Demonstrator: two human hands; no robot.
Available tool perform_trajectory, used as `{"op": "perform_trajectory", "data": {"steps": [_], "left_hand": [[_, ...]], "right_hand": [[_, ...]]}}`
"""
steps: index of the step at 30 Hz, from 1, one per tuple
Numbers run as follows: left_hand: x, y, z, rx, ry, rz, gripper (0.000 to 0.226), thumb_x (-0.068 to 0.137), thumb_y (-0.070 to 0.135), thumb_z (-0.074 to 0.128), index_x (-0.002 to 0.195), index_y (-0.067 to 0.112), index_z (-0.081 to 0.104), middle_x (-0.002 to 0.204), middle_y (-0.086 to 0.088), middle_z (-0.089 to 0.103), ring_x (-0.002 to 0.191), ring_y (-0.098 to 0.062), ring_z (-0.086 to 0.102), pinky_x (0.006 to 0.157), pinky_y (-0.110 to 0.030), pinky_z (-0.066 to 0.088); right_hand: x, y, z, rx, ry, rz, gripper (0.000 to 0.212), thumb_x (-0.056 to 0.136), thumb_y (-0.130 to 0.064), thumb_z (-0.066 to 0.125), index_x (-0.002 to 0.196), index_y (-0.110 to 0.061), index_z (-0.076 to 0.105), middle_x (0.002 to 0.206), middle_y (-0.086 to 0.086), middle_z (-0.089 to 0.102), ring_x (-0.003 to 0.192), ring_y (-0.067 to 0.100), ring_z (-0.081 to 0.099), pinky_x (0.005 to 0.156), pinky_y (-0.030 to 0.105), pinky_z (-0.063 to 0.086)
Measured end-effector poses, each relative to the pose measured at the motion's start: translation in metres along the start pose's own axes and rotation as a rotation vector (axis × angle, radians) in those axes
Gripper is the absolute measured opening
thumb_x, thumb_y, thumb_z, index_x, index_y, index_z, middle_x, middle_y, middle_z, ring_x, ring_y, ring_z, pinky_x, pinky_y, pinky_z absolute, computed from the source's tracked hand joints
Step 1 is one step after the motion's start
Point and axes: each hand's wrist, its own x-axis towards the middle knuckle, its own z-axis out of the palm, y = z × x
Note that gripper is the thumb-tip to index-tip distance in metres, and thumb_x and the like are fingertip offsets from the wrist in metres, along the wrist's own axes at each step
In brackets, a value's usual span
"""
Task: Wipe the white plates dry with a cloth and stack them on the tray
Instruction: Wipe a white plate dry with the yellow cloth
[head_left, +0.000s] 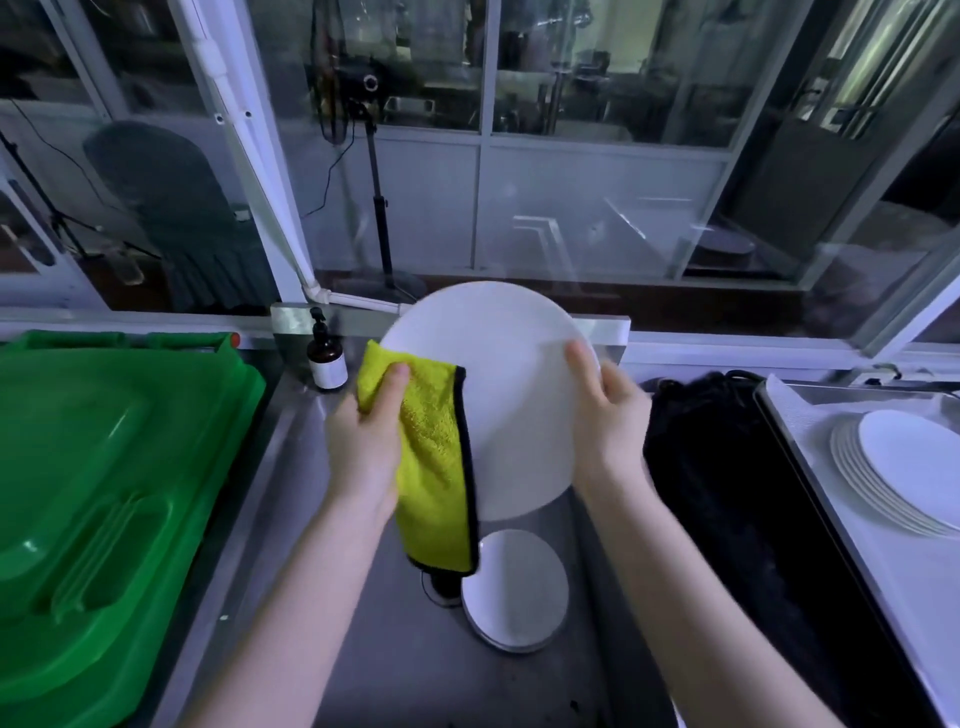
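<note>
Head view: white plate (498, 395) held tilted above sink, between both hands. Left hand (363, 441) grips yellow cloth (431, 457), thumb pinching it over plate's left rim. Right hand (608, 415) clasps right rim, thumb on face.

Advice: keep right grip firm, rotate plate through cloth, cover rim and back.

More plates (519, 592) lie in sink below. Dried stack (893, 478) sits on tray (893, 587), far right.

Brown pump bottle (327, 358): white label, text too small to read. No other writing.
</note>
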Motion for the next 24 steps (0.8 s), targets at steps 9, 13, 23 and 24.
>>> {"op": "perform_trajectory", "data": {"steps": [9, 13, 23, 24], "left_hand": [[0.003, 0.014, -0.007, 0.449, -0.263, 0.272, 0.027, 0.084, 0.036, 0.075, 0.069, 0.017, 0.064, 0.049, 0.014, 0.053, 0.048, -0.001, 0.043, 0.051, -0.017, 0.035], [-0.002, 0.026, 0.006, 0.535, -0.535, 0.493, 0.016, 0.081, 0.033, 0.077, 0.069, 0.033, 0.065, 0.047, 0.02, 0.052, 0.043, 0.001, 0.042, 0.043, -0.011, 0.027], [-0.005, 0.004, -0.003, -0.022, -0.046, -0.09, 0.03, 0.06, 0.059, 0.076, 0.07, 0.031, 0.075, 0.082, -0.003, 0.071, 0.08, -0.021, 0.062, 0.08, -0.045, 0.052], [-0.003, 0.007, -0.005, -0.001, -0.066, -0.07, 0.029, 0.062, 0.058, 0.076, 0.071, 0.03, 0.075, 0.084, -0.006, 0.07, 0.082, -0.023, 0.061, 0.082, -0.047, 0.052]], "right_hand": [[0.025, -0.02, -0.013, -0.304, -0.482, -0.23, 0.009, 0.089, -0.036, 0.072, 0.092, -0.028, 0.068, 0.08, -0.007, 0.075, 0.073, 0.011, 0.066, 0.07, 0.028, 0.049], [0.022, -0.026, 0.0, -0.673, -0.719, -0.535, 0.038, 0.094, -0.035, 0.066, 0.071, -0.006, 0.063, 0.055, -0.002, 0.04, 0.054, 0.012, 0.035, 0.053, 0.025, 0.026], [-0.007, 0.016, 0.002, 0.027, -0.029, 0.119, 0.054, 0.097, -0.042, 0.057, 0.078, 0.008, 0.047, 0.068, 0.004, 0.043, 0.065, 0.015, 0.04, 0.064, 0.032, 0.032], [-0.005, 0.014, -0.003, -0.014, -0.085, 0.099, 0.052, 0.097, -0.042, 0.057, 0.086, 0.008, 0.055, 0.072, 0.004, 0.05, 0.068, 0.015, 0.046, 0.065, 0.032, 0.036]]}}
